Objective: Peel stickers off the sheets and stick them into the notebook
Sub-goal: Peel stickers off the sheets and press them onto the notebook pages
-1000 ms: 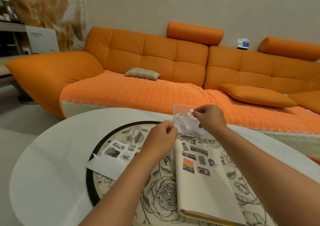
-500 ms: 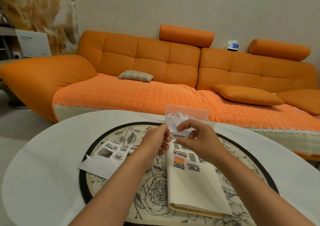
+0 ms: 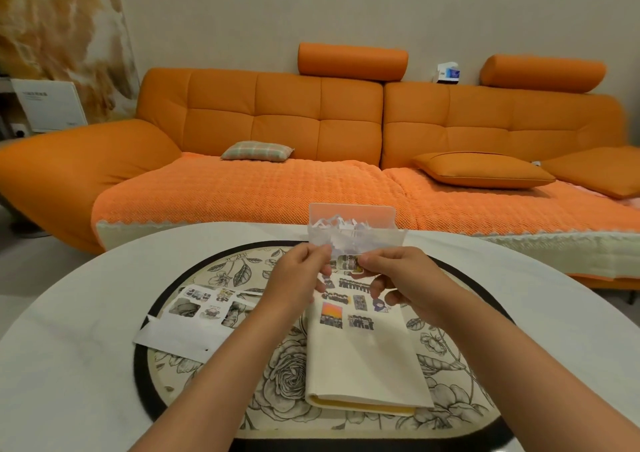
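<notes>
Pinching the lower edge of the nearly spent sticker sheet (image 3: 353, 223), the left hand (image 3: 298, 275) braces it in the air, while the fingers (image 3: 372, 261) of the right hand (image 3: 398, 278) are closed on 1 small sticker (image 3: 349, 263) at that edge, seemingly lifting it free. The open notebook (image 3: 363, 358) lies on the counter (image 3: 69, 347) directly beneath both sets of fingers, so the drop to the page is short. A 2nd sheet (image 3: 204, 308) rests left of the left fingers.

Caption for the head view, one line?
Above the open notebook, left hand holds a sticker sheet while right hand pinches a small sticker at its lower edge.
</notes>
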`<state>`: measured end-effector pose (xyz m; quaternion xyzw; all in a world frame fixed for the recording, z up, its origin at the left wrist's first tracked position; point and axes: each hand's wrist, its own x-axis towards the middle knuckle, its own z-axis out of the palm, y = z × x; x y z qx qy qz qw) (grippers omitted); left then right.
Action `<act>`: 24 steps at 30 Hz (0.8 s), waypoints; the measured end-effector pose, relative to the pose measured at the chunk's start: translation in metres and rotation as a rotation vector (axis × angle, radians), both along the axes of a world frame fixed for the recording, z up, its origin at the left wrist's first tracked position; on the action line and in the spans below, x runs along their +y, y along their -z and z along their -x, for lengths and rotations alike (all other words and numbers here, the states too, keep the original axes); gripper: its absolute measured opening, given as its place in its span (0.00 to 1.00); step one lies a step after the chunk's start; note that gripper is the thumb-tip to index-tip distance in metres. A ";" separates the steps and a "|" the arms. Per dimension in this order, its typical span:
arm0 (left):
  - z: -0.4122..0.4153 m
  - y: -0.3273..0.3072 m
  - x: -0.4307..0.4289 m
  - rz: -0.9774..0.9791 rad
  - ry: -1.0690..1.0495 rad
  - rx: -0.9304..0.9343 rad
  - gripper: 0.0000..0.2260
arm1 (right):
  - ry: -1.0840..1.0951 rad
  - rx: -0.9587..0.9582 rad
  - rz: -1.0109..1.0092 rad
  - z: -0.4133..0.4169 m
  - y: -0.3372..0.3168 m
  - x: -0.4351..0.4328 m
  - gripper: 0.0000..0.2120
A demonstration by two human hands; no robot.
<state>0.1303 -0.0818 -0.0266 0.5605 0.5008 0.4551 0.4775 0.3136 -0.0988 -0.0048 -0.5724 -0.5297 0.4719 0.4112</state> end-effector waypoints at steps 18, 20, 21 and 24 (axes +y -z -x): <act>-0.021 0.015 -0.012 -0.424 0.197 0.754 0.07 | 0.014 -0.499 -0.238 -0.031 0.007 -0.020 0.13; -0.022 0.014 -0.013 -0.461 0.237 0.811 0.07 | -0.055 -0.550 -0.271 -0.031 0.007 -0.021 0.11; -0.022 0.015 -0.013 -0.473 0.258 0.814 0.07 | -0.082 -0.596 -0.270 -0.031 0.008 -0.022 0.09; -0.024 0.015 -0.014 -0.508 0.301 0.830 0.06 | -0.127 -0.681 -0.266 -0.030 0.015 -0.022 0.03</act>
